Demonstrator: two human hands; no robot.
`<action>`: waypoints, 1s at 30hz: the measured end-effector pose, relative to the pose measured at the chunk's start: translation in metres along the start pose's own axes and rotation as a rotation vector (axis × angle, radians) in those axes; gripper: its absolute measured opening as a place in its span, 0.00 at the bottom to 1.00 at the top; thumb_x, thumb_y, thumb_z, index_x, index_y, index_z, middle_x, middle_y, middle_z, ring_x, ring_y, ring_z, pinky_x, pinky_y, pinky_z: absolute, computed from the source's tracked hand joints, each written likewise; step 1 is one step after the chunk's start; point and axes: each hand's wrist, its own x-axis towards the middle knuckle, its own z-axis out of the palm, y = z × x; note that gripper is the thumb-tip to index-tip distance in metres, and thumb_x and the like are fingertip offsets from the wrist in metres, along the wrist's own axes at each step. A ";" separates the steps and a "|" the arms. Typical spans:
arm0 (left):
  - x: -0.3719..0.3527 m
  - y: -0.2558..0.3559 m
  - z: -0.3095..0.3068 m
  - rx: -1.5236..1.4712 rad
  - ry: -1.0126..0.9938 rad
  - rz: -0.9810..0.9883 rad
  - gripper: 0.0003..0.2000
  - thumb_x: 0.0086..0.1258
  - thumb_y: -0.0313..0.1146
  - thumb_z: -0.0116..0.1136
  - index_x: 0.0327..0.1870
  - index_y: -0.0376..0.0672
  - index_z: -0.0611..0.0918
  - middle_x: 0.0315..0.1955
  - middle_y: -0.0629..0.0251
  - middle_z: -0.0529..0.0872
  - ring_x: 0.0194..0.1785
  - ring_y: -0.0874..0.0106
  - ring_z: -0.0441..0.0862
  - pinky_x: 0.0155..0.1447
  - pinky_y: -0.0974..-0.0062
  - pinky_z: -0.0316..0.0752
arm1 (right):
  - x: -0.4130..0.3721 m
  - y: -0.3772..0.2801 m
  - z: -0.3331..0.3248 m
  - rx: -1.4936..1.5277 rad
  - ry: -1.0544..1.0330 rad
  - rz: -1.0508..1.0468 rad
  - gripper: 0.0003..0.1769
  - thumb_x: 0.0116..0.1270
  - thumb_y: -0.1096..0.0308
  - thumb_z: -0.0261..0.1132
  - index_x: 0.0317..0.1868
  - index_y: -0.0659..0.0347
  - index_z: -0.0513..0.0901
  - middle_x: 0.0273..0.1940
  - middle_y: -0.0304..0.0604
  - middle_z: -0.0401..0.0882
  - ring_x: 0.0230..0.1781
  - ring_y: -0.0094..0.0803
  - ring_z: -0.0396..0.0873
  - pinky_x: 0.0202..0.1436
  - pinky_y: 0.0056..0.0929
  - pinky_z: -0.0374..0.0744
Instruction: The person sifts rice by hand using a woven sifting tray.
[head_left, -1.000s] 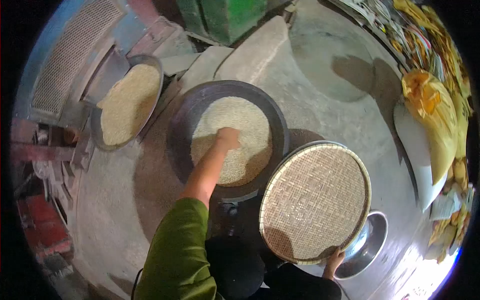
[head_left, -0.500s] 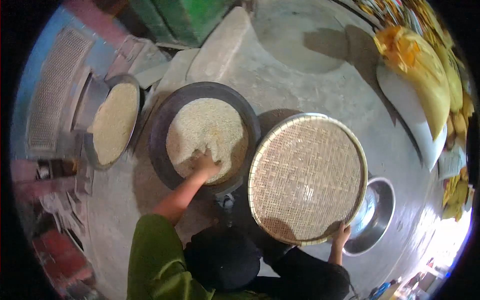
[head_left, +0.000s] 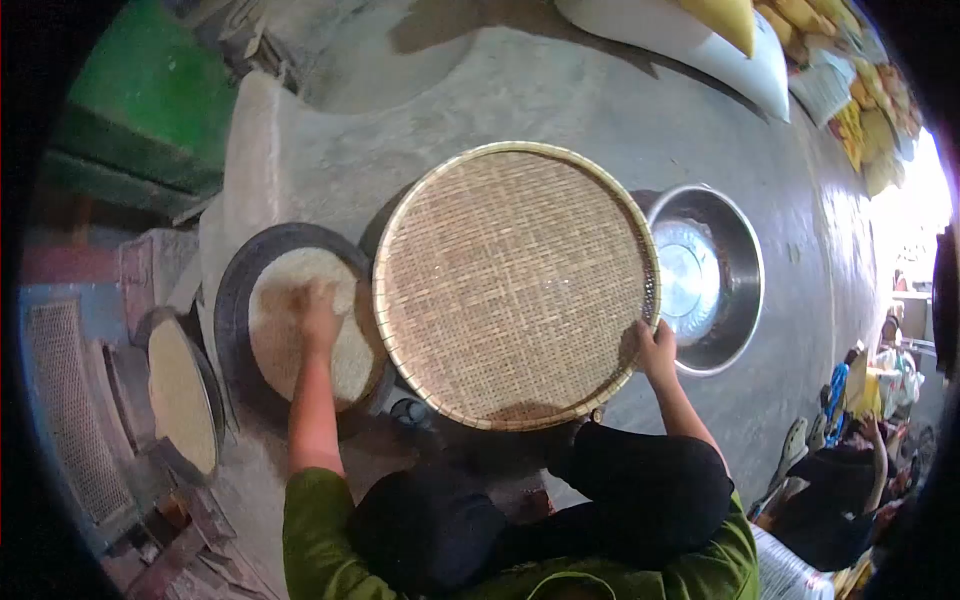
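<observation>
A large round woven tray [head_left: 520, 280] is held level in front of me, with nothing on its weave. My right hand [head_left: 657, 352] grips its rim at the lower right. My left hand [head_left: 318, 305] is in the pale grain [head_left: 345, 365] that fills much of a dark round basin [head_left: 232, 330] to the left; its fingers are blurred and partly hidden in the grain. Partly behind the tray, on the right, stands a shiny metal basin [head_left: 740, 300].
A second pan of grain [head_left: 182, 395] stands at the far left beside a perforated metal panel [head_left: 75, 390]. A green box [head_left: 150, 90] is at the upper left. White sacks [head_left: 690, 45] lie at the top. Another person [head_left: 830, 500] is at the lower right.
The view has turned to the right, so the basins and tray appear shifted left. My left hand has moved to the upper part of the grain. My right hand still holds the tray rim.
</observation>
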 end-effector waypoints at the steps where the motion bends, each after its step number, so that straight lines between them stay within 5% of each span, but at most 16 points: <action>1: 0.003 -0.018 0.022 0.000 0.010 0.018 0.30 0.51 0.40 0.67 0.58 0.48 0.72 0.61 0.56 0.67 0.66 0.55 0.60 0.67 0.56 0.55 | 0.000 0.005 0.001 0.023 0.001 -0.011 0.15 0.62 0.65 0.59 0.39 0.72 0.75 0.27 0.47 0.78 0.27 0.29 0.74 0.33 0.31 0.73; 4: 0.020 -0.039 0.038 -0.051 0.087 0.038 0.30 0.52 0.40 0.65 0.59 0.49 0.71 0.58 0.56 0.71 0.66 0.57 0.60 0.67 0.57 0.55 | -0.001 -0.002 0.000 0.031 0.011 0.031 0.16 0.62 0.63 0.59 0.39 0.71 0.76 0.27 0.50 0.78 0.28 0.30 0.74 0.34 0.32 0.73; 7: 0.016 -0.036 0.008 -0.013 -0.100 -0.119 0.27 0.58 0.43 0.59 0.60 0.48 0.71 0.56 0.55 0.74 0.64 0.58 0.65 0.65 0.59 0.58 | -0.003 -0.010 -0.002 -0.053 0.017 0.018 0.16 0.62 0.63 0.60 0.40 0.70 0.76 0.27 0.51 0.78 0.28 0.31 0.75 0.34 0.33 0.74; 9: 0.009 -0.048 0.018 -0.042 -0.322 -0.476 0.25 0.63 0.47 0.51 0.60 0.44 0.71 0.55 0.54 0.75 0.58 0.55 0.71 0.62 0.61 0.64 | -0.005 -0.018 -0.007 -0.074 -0.029 0.026 0.17 0.62 0.62 0.60 0.40 0.70 0.76 0.27 0.51 0.78 0.27 0.34 0.76 0.35 0.34 0.74; 12: -0.018 -0.071 0.029 -0.151 -0.519 -0.468 0.26 0.64 0.49 0.47 0.58 0.39 0.73 0.53 0.52 0.77 0.51 0.54 0.76 0.57 0.63 0.69 | -0.005 -0.011 -0.005 -0.057 -0.025 0.040 0.17 0.61 0.62 0.60 0.40 0.70 0.76 0.28 0.53 0.78 0.27 0.37 0.76 0.35 0.35 0.74; 16: -0.051 -0.064 0.031 -0.852 -0.865 -0.717 0.26 0.61 0.42 0.51 0.56 0.33 0.72 0.51 0.42 0.75 0.52 0.52 0.76 0.58 0.64 0.69 | -0.006 -0.011 -0.003 -0.044 0.002 0.041 0.16 0.61 0.62 0.60 0.40 0.70 0.76 0.28 0.54 0.78 0.27 0.37 0.77 0.34 0.36 0.74; 17: -0.050 -0.058 0.029 -0.840 -0.872 -0.710 0.26 0.61 0.42 0.51 0.56 0.33 0.72 0.51 0.42 0.75 0.52 0.52 0.76 0.58 0.64 0.69 | -0.006 -0.017 -0.005 -0.066 0.001 0.042 0.16 0.61 0.62 0.60 0.39 0.69 0.76 0.28 0.54 0.78 0.28 0.38 0.77 0.34 0.36 0.74; 19: -0.040 -0.033 0.012 -0.679 -0.857 -0.274 0.25 0.59 0.39 0.53 0.55 0.31 0.72 0.49 0.41 0.75 0.52 0.49 0.74 0.61 0.62 0.64 | -0.004 -0.021 -0.005 -0.030 -0.024 0.123 0.16 0.61 0.62 0.60 0.38 0.70 0.75 0.27 0.54 0.78 0.28 0.39 0.77 0.35 0.37 0.74; 20: -0.039 -0.024 0.022 -0.672 -0.869 -0.259 0.25 0.59 0.39 0.53 0.55 0.31 0.72 0.49 0.41 0.75 0.52 0.49 0.74 0.61 0.62 0.64 | -0.004 -0.017 -0.004 -0.043 -0.002 0.059 0.16 0.61 0.62 0.59 0.38 0.70 0.76 0.27 0.54 0.78 0.28 0.39 0.78 0.35 0.36 0.74; 22: -0.036 -0.006 0.058 -0.820 -0.171 -0.045 0.24 0.59 0.38 0.55 0.52 0.29 0.73 0.52 0.42 0.73 0.56 0.48 0.69 0.62 0.58 0.60 | -0.008 -0.029 -0.008 -0.016 -0.029 0.084 0.17 0.62 0.61 0.59 0.40 0.70 0.76 0.27 0.54 0.78 0.28 0.39 0.79 0.36 0.36 0.75; 26: 0.015 -0.013 0.076 -0.675 -0.115 0.116 0.25 0.59 0.38 0.56 0.55 0.32 0.72 0.58 0.41 0.68 0.63 0.51 0.62 0.63 0.57 0.59 | -0.006 -0.015 -0.004 -0.013 0.001 0.057 0.18 0.61 0.60 0.59 0.41 0.70 0.76 0.26 0.53 0.78 0.27 0.38 0.78 0.35 0.35 0.75; 28: 0.040 -0.013 0.027 0.152 -0.445 -0.038 0.27 0.61 0.39 0.55 0.62 0.41 0.68 0.62 0.44 0.63 0.68 0.55 0.57 0.65 0.60 0.57 | -0.006 -0.017 -0.004 -0.023 -0.003 0.076 0.18 0.61 0.60 0.59 0.41 0.70 0.76 0.26 0.53 0.77 0.27 0.38 0.77 0.35 0.35 0.74; 30: 0.030 -0.032 -0.006 0.200 -0.387 0.001 0.27 0.61 0.40 0.54 0.63 0.45 0.68 0.63 0.47 0.63 0.68 0.56 0.57 0.66 0.61 0.57 | -0.006 -0.016 -0.005 -0.038 -0.014 0.093 0.18 0.61 0.61 0.60 0.41 0.70 0.76 0.26 0.53 0.77 0.27 0.37 0.76 0.34 0.35 0.74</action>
